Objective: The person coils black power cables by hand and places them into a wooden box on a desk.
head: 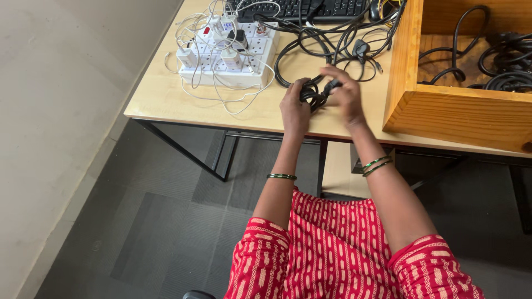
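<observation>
This looks like an office: a pale wooden desk (166,99) on black metal legs stands over grey carpet tiles (166,221). On the desk sit a black keyboard (310,8) and a white power strip (227,52) crowded with chargers.

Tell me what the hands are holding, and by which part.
Both hands hold a coiled black cable. The left hand grips the bundle's left side; the right hand closes over its right side, near what looks like the plug end.

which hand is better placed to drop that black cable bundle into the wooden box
Likely the right hand: it grips the black cable bundle on the side nearest the wooden box; the left hand is farther off.
</observation>
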